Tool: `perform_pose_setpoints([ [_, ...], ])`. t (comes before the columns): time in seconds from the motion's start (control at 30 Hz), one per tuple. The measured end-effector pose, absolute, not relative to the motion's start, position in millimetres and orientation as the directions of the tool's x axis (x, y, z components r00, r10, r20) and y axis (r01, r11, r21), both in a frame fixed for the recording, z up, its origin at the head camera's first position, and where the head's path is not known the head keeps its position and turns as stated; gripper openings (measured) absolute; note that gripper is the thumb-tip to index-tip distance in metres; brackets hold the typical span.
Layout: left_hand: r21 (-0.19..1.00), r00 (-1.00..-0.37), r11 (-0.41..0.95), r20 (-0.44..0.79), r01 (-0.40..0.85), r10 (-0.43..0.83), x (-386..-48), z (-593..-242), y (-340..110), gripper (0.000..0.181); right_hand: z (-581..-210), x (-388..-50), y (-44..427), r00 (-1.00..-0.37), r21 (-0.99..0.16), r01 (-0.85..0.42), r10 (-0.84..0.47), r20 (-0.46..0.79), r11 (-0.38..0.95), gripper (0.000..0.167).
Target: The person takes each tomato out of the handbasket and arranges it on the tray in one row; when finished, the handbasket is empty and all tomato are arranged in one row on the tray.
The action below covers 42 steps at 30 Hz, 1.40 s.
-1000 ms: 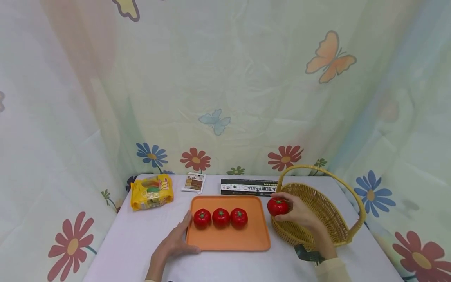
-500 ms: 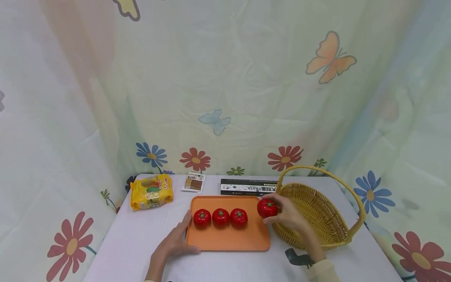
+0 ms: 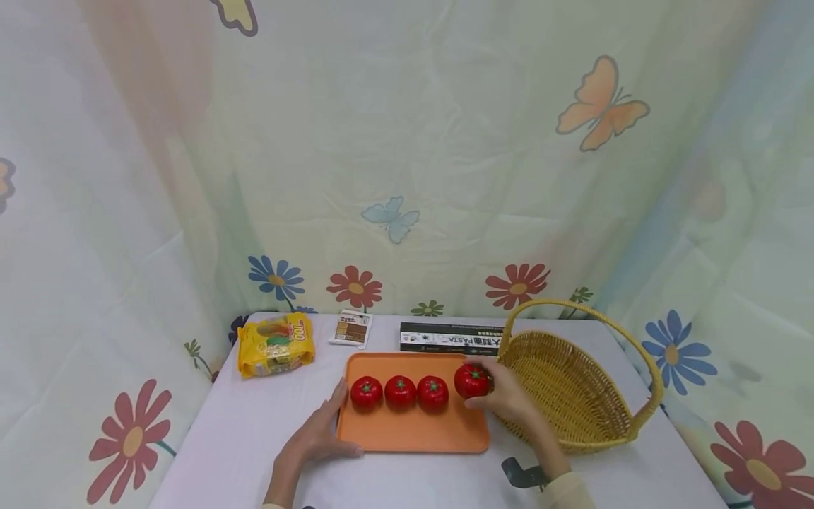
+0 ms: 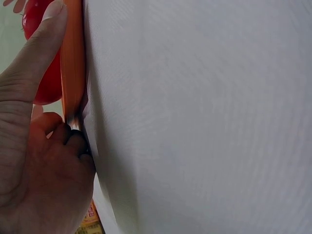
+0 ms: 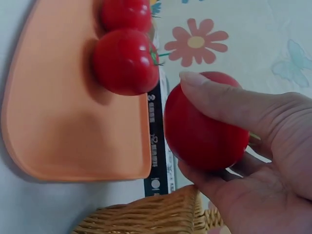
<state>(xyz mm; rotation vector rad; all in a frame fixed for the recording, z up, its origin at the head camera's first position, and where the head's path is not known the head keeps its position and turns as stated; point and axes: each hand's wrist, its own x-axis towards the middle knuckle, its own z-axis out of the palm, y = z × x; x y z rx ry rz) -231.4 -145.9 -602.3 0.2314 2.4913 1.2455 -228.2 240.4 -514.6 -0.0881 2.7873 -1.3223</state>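
An orange tray [image 3: 413,435] lies on the table with three red tomatoes [image 3: 400,393] in a row on it. My left hand [image 3: 316,433] holds the tray at its near left corner; in the left wrist view the thumb lies along the orange rim [image 4: 73,58] and the fingers curl by the corner. My right hand [image 3: 507,396] grips another tomato [image 5: 204,129] between thumb and fingers. That tomato is above the tray's right part, apart from the row and raised off the tray in the right wrist view.
A yellow wicker basket [image 3: 566,389] with a tall handle stands right of the tray, close to my right forearm. Behind the tray lie a black and white pasta box [image 3: 448,338] and a small sachet [image 3: 350,329]. A yellow packet [image 3: 276,345] sits at the back left.
My right hand has carried its tomato leftward, from the basket's edge to over the tray's right side. My left hand keeps its place at the tray.
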Motion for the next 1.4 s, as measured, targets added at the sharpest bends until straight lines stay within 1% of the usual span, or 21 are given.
perform_pose_setpoints([
  [0.13,0.796,-0.926,0.605,-0.237,-0.011,0.294,-233,-605,-146,0.141,-520,-227,234,-0.997,-0.740,-0.056,-0.074,0.009,0.670,0.075],
  [0.37,0.794,-0.926,0.607,-0.224,0.007,0.303,-233,-604,-145,0.142,-533,-224,223,-0.991,-0.734,-0.128,-0.060,0.119,0.667,0.076],
  [0.57,0.800,-0.926,0.600,-0.220,0.008,0.305,-233,-603,-145,0.141,-548,-221,213,-0.984,-0.724,-0.142,-0.015,0.179,0.675,0.079],
  [0.9,0.795,-0.929,0.606,-0.217,0.010,0.301,-231,-600,-146,0.140,-568,-219,198,-0.983,-0.726,-0.094,0.053,0.177,0.681,0.081],
  [1.17,0.794,-0.930,0.608,-0.209,0.018,0.301,-230,-601,-147,0.141,-586,-220,194,-0.981,-0.720,-0.047,0.104,0.164,0.693,0.087],
  [1.3,0.793,-0.929,0.609,-0.215,0.014,0.301,-231,-602,-147,0.141,-589,-220,193,-0.980,-0.725,-0.032,0.122,0.159,0.687,0.086],
  [1.4,0.793,-0.927,0.609,-0.217,0.015,0.305,-232,-603,-148,0.142,-591,-221,194,-0.975,-0.727,-0.038,0.133,0.177,0.686,0.085],
])
